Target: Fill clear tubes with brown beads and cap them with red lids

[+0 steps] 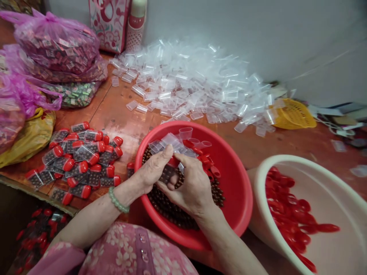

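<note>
Left hand: your left hand (151,170) grips one side of a small case (166,174), thumb raised beside it; a pale green beaded bracelet (118,200) circles the wrist.
Right hand: your right hand (193,183) is curled around the same case from the other side, fingers bent.
Case: flat, clear plastic, red at its upper end, dark and dotted inside; it sits between your hands, over the red basin (239,191).
Beads: under your hands, dark brown beads (172,214), round and glossy, lie in curving rows in the basin.
Clear sleeves: just beyond your left hand, smooth, hollow clear sleeves (169,142) lie on the beads.
Red caps: beyond your right hand, shiny rounded red caps (207,160) lie loose in the basin.
Filled cases: left of your left hand, a pile of red-capped cases (86,160) shows dark rows through clear walls.
Tub: right of your right hand, a smooth cream tub (338,217) holds glossy red pieces (292,217).
Surface: around the basin, the reddish-brown tabletop (111,110) looks worn, with visible seams.
Far side: well beyond your hands, a glinting heap of clear sleeves (195,76) reaches toward the plain grey wall (258,34), near a perforated yellow basket (295,114).
Far left: crinkled pink plastic bags (60,46), packed with small pieces, stand beyond your left hand.
</note>
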The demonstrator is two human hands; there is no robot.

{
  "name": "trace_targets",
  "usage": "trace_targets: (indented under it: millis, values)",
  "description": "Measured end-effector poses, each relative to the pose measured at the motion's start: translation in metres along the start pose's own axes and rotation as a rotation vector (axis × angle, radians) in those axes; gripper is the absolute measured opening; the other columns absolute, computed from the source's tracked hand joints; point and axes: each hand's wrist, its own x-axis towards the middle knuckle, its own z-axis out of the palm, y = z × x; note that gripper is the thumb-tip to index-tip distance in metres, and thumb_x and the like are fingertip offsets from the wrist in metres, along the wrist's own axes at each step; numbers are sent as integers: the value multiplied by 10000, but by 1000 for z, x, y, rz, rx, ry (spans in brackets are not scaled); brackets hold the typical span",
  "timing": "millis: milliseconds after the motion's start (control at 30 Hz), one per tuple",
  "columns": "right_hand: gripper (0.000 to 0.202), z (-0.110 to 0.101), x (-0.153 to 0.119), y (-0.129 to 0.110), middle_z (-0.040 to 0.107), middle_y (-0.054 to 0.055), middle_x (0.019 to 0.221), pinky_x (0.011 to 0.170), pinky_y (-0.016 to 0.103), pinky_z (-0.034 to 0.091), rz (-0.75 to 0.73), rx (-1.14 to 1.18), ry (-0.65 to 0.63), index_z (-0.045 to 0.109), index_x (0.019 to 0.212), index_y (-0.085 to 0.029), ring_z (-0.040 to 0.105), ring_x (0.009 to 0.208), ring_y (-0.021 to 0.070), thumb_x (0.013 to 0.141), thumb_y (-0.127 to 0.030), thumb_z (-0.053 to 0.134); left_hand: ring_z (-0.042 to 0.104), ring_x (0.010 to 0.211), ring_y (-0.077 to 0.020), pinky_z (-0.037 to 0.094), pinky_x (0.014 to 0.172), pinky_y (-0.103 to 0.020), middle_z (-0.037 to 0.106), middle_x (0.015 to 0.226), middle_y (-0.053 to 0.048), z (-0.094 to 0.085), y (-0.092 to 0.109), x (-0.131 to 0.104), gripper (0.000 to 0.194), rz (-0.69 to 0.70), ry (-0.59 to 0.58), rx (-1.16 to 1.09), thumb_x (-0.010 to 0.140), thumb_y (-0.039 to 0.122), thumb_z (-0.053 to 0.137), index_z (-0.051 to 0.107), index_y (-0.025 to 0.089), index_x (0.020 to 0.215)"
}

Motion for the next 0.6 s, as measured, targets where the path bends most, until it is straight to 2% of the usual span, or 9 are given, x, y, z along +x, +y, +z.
trace_targets:
  millis: [100, 167, 233, 367, 467, 600]
  values:
    - [714, 0, -1, -1, 641, 156, 1059, 791, 470, 531, 44, 34, -34, 372, 1371, -154, 628, 940, 306, 784, -417, 681, 524, 374, -110, 435, 425, -224, 559, 458, -46, -1, 4, -2, 706, -82, 1, -8, 863, 732, 337, 541, 147, 525]
    - [687, -1, -1, -1, 646, 143, 1064, 813, 476, 529, 62, 75, -63, 383, 1360, -174, 628, 942, 300, 789, -421, 673, 540, 380, -119, 453, 440, -234, 576, 475, -48, 0, 5, -2, 654, -115, -4, -39, 879, 679, 380, 557, 141, 553]
    - [658, -2, 0, -1, 648, 139, 1050, 801, 466, 527, 64, 98, -79, 407, 1327, -174, 628, 922, 295, 780, -424, 675, 531, 367, -119, 447, 425, -233, 565, 466, -29, 3, 4, -1, 559, -127, 37, -56, 924, 559, 377, 552, 148, 589]
    - [633, -2, -1, 1, 639, 114, 953, 722, 444, 508, 11, 57, -75, 401, 1315, -178, 616, 817, 283, 781, -421, 638, 450, 311, -96, 369, 353, -198, 488, 403, 22, 12, 1, -2, 413, -20, 177, -9, 938, 376, 345, 505, 177, 613]
    - [655, -1, -2, 3, 632, 127, 982, 722, 451, 492, -28, 24, -60, 368, 1357, -175, 608, 820, 288, 790, -400, 606, 438, 306, -87, 340, 346, -179, 479, 398, 35, 16, -1, -3, 355, 36, 202, 60, 917, 344, 377, 503, 181, 628]
    - [693, -1, -4, 4, 631, 162, 1039, 735, 461, 503, -87, 24, -38, 368, 1385, -134, 604, 852, 296, 792, -391, 618, 431, 320, -102, 335, 351, -197, 478, 415, 40, 14, -4, -2, 324, 36, 228, 105, 923, 340, 358, 564, 174, 735]
